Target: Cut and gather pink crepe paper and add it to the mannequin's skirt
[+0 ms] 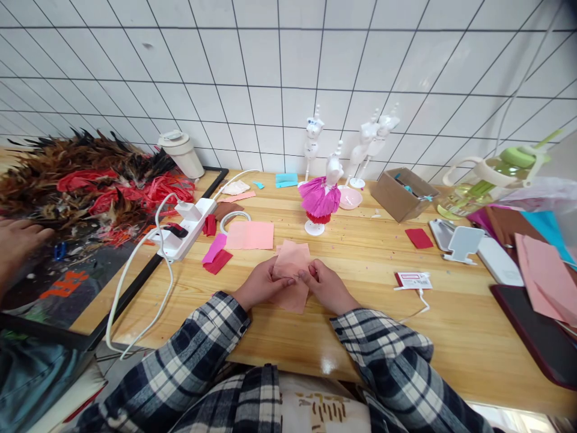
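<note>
My left hand (265, 282) and my right hand (327, 285) pinch a piece of salmon-pink crepe paper (292, 258) between them, near the table's front edge. Part of the pink paper hangs below my fingers. A flat pink sheet (259, 235) lies just beyond my left hand, with magenta (215, 247) and red (218, 262) scraps beside it. Behind my hands stands a small white mannequin (334, 168) in a magenta ruffled paper skirt (321, 196) with a red layer under it.
White mannequins (312, 141), a pink bowl (350, 197) and a cardboard box (401, 195) stand near the wall. A power strip (189, 231) with cables is left; a phone stand (464, 243) and bottle (478, 186) right. Another person's hand (20, 243) is beside feathers (90, 180).
</note>
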Tool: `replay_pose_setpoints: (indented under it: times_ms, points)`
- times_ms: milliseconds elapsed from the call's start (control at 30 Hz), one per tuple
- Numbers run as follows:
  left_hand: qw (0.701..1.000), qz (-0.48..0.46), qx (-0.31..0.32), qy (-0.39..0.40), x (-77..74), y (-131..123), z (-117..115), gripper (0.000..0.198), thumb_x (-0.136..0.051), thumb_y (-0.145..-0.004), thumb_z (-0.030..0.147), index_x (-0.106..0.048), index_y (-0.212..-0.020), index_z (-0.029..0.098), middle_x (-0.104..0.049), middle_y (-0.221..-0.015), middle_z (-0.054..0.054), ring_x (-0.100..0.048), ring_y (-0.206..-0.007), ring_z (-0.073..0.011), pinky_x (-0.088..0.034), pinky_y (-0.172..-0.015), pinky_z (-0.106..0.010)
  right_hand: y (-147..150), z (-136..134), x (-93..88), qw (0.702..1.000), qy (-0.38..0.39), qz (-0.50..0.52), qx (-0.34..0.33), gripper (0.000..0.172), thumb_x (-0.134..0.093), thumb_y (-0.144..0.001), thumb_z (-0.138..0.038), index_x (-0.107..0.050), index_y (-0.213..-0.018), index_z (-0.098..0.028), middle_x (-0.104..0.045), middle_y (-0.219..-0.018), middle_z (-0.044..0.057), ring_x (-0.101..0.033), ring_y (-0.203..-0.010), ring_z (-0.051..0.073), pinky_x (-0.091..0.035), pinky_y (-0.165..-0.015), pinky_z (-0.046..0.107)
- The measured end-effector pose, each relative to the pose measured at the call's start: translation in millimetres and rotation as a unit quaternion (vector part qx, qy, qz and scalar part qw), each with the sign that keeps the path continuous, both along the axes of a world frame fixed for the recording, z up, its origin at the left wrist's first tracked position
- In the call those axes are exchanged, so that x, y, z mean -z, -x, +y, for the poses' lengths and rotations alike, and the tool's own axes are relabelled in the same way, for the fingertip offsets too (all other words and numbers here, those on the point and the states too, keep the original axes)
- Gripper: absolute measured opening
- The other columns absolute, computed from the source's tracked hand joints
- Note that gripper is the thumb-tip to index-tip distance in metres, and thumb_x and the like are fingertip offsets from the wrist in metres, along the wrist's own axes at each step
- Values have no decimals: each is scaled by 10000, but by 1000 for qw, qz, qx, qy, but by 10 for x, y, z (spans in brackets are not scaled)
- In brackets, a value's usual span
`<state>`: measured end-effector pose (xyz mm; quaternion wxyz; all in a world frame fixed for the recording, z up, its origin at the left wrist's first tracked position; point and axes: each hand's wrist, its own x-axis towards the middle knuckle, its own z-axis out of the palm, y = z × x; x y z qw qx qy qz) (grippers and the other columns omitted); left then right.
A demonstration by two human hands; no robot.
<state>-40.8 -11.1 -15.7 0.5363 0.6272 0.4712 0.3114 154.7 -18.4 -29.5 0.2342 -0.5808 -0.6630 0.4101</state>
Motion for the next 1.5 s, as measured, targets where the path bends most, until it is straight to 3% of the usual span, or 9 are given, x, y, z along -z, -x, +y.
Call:
replay_pose_setpoints:
  times_ms: [367,933,1167,1500]
  points:
    - [1000,-3,5,20,53,25,1,548,-726,-724,482,-600,-1136,143,-726,-901,-56,-662,-786,-218,-536,-677,-319,-7,-10,-26,1000,-1,-11,-1,375,-462,-865,-567,-363,-726,-233,-476,-610,-51,-433,-593,140,-282,-548,253]
    - [999,30,15,-11,42,25,-3,466,-707,-750,456,-618,-1097,159,-732,-963,-61,-668,-872,-247,-543,-761,-360,7,-17,-32,1000,2,-19,-3,383,-490,-849,-565,-347,-722,-234,-463,-606,-51,-428,-590,141,-271,-546,253]
    - [999,0,33,-11,60,23,-5,470,-699,-762,438,-616,-1134,162,-699,-1141,-86,-645,-1036,-263,-523,-874,-370,23,-24,-57,1000,4,-23,-5,386,-476,-850,-577,-347,-727,-234,-451,-595,-57,-398,-558,133,-269,-538,254]
    - [999,-15,50,-6,56,11,3,468,-707,-758,419,-614,-1129,149,-704,-1122,-86,-655,-1010,-256,-521,-868,-369,39,-23,-48,999,6,-41,-10,379,-504,-841,-565,-356,-736,-233,-462,-615,-57,-420,-575,132,-263,-541,246]
